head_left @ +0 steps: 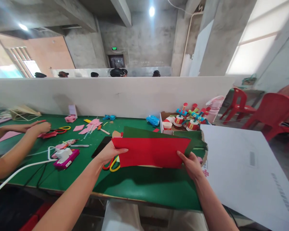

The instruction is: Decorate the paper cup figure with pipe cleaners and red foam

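Observation:
A wide red sheet (pixel 149 152), paper or thin card, is held up in front of me. My left hand (pixel 109 153) grips its left end with the thumb on the near face. My right hand (pixel 191 163) pinches the lower right end between thumb and fingers. Behind the red sheet a dark green sheet (pixel 139 132) shows along the top; whether I hold it too, I cannot tell. Scissors with red and yellow handles (pixel 115 164) lie beside my left hand, partly covered by the red sheet. A flat black object (pixel 101 147) lies just beyond my left wrist.
A cardboard box (pixel 162 123) holds several paper-cup figures. To the right lies a large white box (pixel 243 160). A purple power strip (pixel 66 159) with a white cable sits left. Pink paper scraps (pixel 92 125) are scattered behind. At far left, a co-worker's hands (pixel 38 127) work near other scissors.

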A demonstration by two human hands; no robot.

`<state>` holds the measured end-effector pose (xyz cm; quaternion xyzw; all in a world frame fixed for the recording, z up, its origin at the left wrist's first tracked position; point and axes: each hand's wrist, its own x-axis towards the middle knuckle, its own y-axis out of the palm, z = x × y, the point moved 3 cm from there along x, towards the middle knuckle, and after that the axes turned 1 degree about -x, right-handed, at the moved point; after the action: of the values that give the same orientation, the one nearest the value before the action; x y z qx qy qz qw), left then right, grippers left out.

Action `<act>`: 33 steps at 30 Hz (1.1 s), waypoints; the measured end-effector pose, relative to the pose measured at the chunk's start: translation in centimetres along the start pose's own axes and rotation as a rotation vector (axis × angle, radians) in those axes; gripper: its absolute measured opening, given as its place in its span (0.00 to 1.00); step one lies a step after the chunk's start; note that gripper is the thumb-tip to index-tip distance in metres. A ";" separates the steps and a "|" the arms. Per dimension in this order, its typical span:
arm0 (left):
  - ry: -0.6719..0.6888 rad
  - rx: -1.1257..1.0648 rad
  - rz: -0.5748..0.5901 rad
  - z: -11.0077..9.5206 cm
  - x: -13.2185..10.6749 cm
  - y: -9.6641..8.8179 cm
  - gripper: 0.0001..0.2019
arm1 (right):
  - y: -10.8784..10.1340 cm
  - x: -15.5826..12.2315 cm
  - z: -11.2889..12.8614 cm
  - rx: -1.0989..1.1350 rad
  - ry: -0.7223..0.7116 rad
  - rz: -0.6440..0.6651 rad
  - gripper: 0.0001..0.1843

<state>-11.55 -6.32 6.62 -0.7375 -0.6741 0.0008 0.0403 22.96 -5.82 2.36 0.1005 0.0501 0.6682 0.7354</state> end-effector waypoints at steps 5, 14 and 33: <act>-0.056 -0.014 0.029 2.1 -0.5 0.4 0.30 | 0.6 -0.1 -0.3 -0.010 0.031 0.048 0.23; 0.011 -0.075 -0.057 1.0 0.0 0.1 0.29 | 1.9 0.1 2.0 -0.070 0.010 0.052 0.25; -0.070 -0.186 -0.058 1.0 -0.6 1.4 0.28 | 1.5 -0.5 0.8 -0.073 -0.001 0.025 0.28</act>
<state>-10.25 -6.99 5.55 -0.7179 -0.6932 -0.0372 -0.0521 21.60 -6.20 3.47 0.0745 0.0237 0.6787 0.7303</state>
